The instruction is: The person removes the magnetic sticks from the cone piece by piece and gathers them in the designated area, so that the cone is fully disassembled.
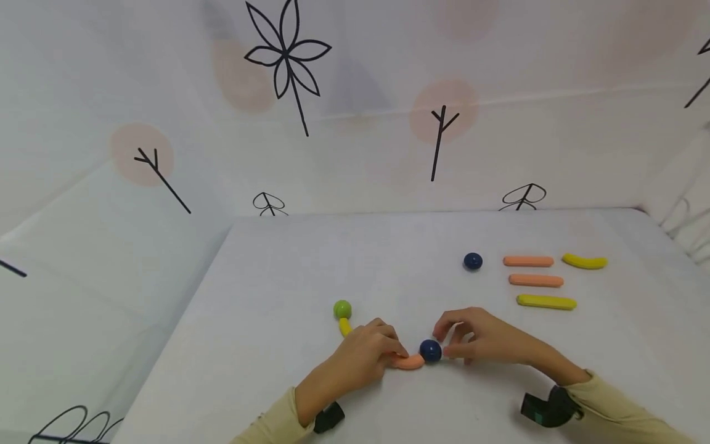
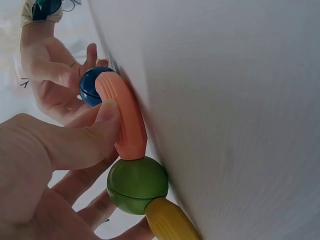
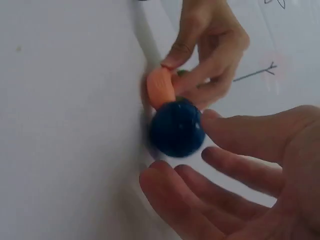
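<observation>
My left hand pinches a curved orange stick between thumb and fingers, low over the white table. One end of that stick meets a dark blue ball; a green ball joins its other end, mostly covered by the hand in the head view. From this green ball a curved yellow stick runs on to a light green ball. Around the blue ball's right side, my right hand has its fingers spread and loosely bent, the thumb tip right at the ball in the right wrist view.
At the back right lie another dark blue ball, two straight orange sticks, a curved yellow stick and a straight yellow stick. A patterned white cloth hangs behind the table.
</observation>
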Tool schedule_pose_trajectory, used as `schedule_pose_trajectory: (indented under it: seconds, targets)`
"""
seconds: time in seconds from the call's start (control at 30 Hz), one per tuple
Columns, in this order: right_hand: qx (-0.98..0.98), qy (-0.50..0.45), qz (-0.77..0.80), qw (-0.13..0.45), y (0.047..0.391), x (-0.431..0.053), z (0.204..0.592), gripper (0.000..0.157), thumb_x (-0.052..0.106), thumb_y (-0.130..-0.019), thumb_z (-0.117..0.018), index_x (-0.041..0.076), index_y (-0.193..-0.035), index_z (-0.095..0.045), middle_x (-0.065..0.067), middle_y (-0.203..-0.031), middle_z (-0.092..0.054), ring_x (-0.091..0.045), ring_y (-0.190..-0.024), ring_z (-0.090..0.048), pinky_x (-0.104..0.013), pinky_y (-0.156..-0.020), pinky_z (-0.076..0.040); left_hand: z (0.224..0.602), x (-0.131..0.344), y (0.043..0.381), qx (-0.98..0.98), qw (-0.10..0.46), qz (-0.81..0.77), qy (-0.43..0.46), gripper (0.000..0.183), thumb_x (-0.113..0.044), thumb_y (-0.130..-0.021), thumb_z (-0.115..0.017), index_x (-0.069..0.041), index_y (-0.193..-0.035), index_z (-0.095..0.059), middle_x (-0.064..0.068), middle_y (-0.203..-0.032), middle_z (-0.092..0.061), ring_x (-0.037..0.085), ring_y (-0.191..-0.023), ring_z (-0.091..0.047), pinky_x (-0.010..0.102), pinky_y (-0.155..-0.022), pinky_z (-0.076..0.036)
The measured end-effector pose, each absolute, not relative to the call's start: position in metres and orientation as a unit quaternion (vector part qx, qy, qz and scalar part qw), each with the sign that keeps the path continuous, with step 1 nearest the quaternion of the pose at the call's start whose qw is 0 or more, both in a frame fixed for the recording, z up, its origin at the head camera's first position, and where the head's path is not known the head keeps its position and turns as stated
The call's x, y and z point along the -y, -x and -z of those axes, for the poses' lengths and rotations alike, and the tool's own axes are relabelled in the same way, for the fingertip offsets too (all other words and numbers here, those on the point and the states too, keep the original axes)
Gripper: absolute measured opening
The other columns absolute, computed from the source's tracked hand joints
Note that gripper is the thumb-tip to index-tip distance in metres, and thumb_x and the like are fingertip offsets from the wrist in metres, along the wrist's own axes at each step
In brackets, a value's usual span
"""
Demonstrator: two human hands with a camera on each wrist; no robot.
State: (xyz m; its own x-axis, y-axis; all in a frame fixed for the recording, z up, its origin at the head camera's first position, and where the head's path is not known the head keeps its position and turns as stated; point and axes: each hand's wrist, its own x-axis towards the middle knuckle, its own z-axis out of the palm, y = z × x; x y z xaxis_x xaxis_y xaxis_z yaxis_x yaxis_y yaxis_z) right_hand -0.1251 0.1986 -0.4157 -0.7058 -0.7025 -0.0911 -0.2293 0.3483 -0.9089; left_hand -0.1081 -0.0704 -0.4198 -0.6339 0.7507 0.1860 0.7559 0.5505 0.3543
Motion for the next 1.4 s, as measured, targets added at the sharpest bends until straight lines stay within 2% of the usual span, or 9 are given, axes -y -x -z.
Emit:
schedule_pose_trajectory:
  seconds: [0.13, 0.23, 0.4, 0.53, 0.8, 1.07, 1.4]
  targets:
    - [-0.781, 0.26, 0.515, 0.237, 0.119, -0.179, 0.423, 0.023, 0.017, -0.088, -0.068, 0.002, -0.103, -0.062, -0.01, -0.092, -0.059, -0.019, -0.062, -0.061, -0.034, -0.05, -0.053, 0.42, 0.071, 0.108, 0.883, 0.012, 0.201, 0.424, 0.021, -0.002, -0.081, -0.071, -0.02, -0.089, -0.078, -0.011, -0.085, -0.064, 0.005, -0.081, -0.052, 0.012, -0.068, -0.041]
    - [-0.795, 0.236, 0.516, 0.216, 0.115, -0.169, 0.426, 0.025, 0.019, -0.085, -0.071, 0.001, -0.1, -0.062, -0.007, -0.087, -0.059, -0.017, -0.061, -0.06, -0.032, -0.049, -0.052, 0.419, 0.072, 0.106, 0.889, 0.007, 0.197, 0.413, 0.024, 0.0, -0.079, -0.071, -0.02, -0.089, -0.079, -0.012, -0.084, -0.063, 0.005, -0.081, -0.052, 0.011, -0.067, -0.041]
    - [-0.84, 0.235, 0.466, 0.15, 0.11, -0.162, 0.428, 0.026, 0.023, -0.08, -0.077, 0.009, -0.097, -0.064, 0.001, -0.089, -0.061, -0.012, -0.077, -0.058, -0.025, -0.061, -0.053, 0.417, 0.075, 0.103, 0.895, 0.006, 0.198, 0.401, 0.025, 0.0, -0.076, -0.073, -0.021, -0.088, -0.079, -0.013, -0.082, -0.062, 0.004, -0.08, -0.05, 0.011, -0.065, -0.04]
    - [-0.843, 0.244, 0.465, 0.115, 0.105, -0.162, 0.428, 0.028, 0.019, -0.077, -0.079, 0.008, -0.098, -0.064, 0.001, -0.094, -0.062, -0.013, -0.086, -0.059, -0.023, -0.07, -0.053, 0.417, 0.074, 0.104, 0.895, 0.008, 0.202, 0.398, 0.028, 0.003, -0.074, -0.074, -0.02, -0.088, -0.079, -0.013, -0.083, -0.062, 0.004, -0.08, -0.05, 0.011, -0.066, -0.04]
    - [-0.825, 0.293, 0.477, 0.072, 0.101, -0.159, 0.431, 0.025, 0.006, -0.075, -0.078, 0.011, -0.096, -0.064, 0.001, -0.095, -0.061, -0.011, -0.086, -0.06, -0.025, -0.07, -0.054, 0.419, 0.074, 0.103, 0.902, -0.019, 0.204, 0.379, 0.034, 0.008, -0.072, -0.071, -0.019, -0.091, -0.078, -0.013, -0.085, -0.06, 0.004, -0.082, -0.05, 0.012, -0.068, -0.04]
    - [-0.833, 0.306, 0.456, 0.07, 0.103, -0.161, 0.43, 0.025, 0.005, -0.074, -0.077, 0.012, -0.095, -0.066, 0.003, -0.096, -0.061, -0.01, -0.084, -0.058, -0.024, -0.069, -0.054, 0.418, 0.074, 0.104, 0.891, 0.001, 0.219, 0.398, 0.035, 0.01, -0.072, -0.07, -0.019, -0.09, -0.078, -0.012, -0.086, -0.063, 0.004, -0.082, -0.052, 0.011, -0.069, -0.042]
    - [-0.835, 0.323, 0.441, 0.063, 0.108, -0.167, 0.427, 0.027, 0.003, -0.071, -0.077, 0.014, -0.094, -0.066, 0.004, -0.095, -0.061, -0.009, -0.082, -0.058, -0.026, -0.068, -0.053, 0.416, 0.067, 0.107, 0.896, -0.017, 0.203, 0.394, 0.029, 0.003, -0.076, -0.072, -0.02, -0.091, -0.078, -0.012, -0.087, -0.063, 0.004, -0.083, -0.052, 0.012, -0.067, -0.041]
